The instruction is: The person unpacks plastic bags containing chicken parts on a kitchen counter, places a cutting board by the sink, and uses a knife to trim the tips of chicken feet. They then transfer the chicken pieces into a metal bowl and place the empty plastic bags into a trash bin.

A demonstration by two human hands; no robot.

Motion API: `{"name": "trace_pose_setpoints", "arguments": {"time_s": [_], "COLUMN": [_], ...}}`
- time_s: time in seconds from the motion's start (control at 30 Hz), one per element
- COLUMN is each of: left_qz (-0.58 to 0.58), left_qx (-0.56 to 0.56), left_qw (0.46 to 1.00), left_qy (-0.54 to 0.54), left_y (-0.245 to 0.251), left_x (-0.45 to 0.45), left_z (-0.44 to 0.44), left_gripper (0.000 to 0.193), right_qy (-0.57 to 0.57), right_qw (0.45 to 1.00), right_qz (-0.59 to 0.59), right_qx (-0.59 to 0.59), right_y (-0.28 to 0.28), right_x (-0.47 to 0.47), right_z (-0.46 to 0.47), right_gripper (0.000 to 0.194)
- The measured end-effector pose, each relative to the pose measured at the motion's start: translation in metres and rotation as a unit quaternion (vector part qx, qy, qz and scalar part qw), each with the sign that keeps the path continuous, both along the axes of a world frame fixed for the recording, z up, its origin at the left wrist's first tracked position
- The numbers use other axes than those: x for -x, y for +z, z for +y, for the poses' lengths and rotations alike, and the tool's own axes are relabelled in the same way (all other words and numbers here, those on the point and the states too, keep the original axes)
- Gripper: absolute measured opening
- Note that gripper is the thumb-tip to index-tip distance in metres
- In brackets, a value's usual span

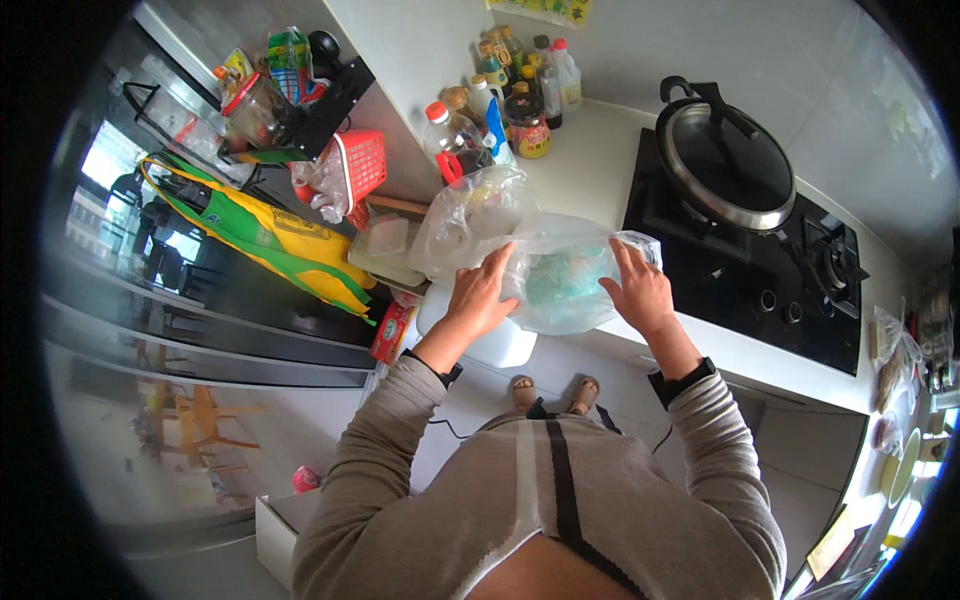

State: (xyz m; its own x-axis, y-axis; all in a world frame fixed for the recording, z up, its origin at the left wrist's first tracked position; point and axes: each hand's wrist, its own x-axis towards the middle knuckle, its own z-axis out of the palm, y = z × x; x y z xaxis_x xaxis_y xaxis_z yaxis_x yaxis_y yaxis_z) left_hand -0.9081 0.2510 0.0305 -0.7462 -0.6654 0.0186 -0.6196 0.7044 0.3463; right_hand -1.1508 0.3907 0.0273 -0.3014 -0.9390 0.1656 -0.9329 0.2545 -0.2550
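Observation:
Over the front edge of the white counter, a translucent plastic bag (pixel 574 289) is spread between both hands, with something pale green showing through it. My left hand (pixel 480 296) grips the bag's left side near its upper edge, fingers pointing away from me. On the other side, my right hand (pixel 643 291) has its fingertips at the bag's upper right edge, its thumb apart from the fingers. What the green content is cannot be made out through the plastic. Another clear plastic bag (pixel 480 214) lies crumpled just beyond my left hand.
A lidded wok (pixel 724 169) stands on the black gas hob (pixel 750 277) at right. Several sauce bottles (pixel 525 120) crowd the back corner. At left are a red plastic basket (pixel 365 169) and a yellow-green bag (pixel 277 236). Below is a white bin (pixel 502 345).

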Motion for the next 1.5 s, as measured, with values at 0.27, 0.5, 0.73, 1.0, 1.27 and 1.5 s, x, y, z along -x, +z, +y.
{"name": "trace_pose_setpoints", "arguments": {"time_s": [0.27,0.5,0.73,1.0,1.27,1.5], "left_qz": [-0.066,-0.037,-0.080,-0.069,-0.009,0.005], "left_qx": [-0.050,-0.046,-0.084,-0.179,-0.249,-0.283], "left_qw": [0.996,0.998,0.990,0.977,0.964,0.955], "left_qy": [0.042,0.037,0.078,0.095,0.090,0.090], "left_y": [-0.023,-0.046,-0.060,-0.081,-0.095,-0.120], "left_x": [-0.009,0.003,0.018,0.019,0.019,0.021], "left_z": [-0.025,-0.048,-0.062,-0.079,-0.092,-0.104], "left_gripper": [0.087,0.047,0.050,0.061,0.070,0.077], "right_qy": [-0.012,-0.016,-0.018,-0.017,-0.044,-0.055], "right_qw": [0.996,0.996,0.991,0.967,0.947,0.953], "right_qz": [-0.082,-0.086,-0.126,-0.206,-0.285,-0.269], "right_qx": [-0.036,-0.011,-0.047,-0.149,-0.144,-0.125], "right_y": [-0.005,-0.026,-0.047,-0.068,-0.103,-0.103], "right_x": [0.006,0.010,0.015,0.028,0.039,0.039], "right_z": [-0.018,-0.042,-0.066,-0.088,-0.092,-0.089], "right_gripper": [0.041,0.030,0.037,0.052,0.084,0.088]}}
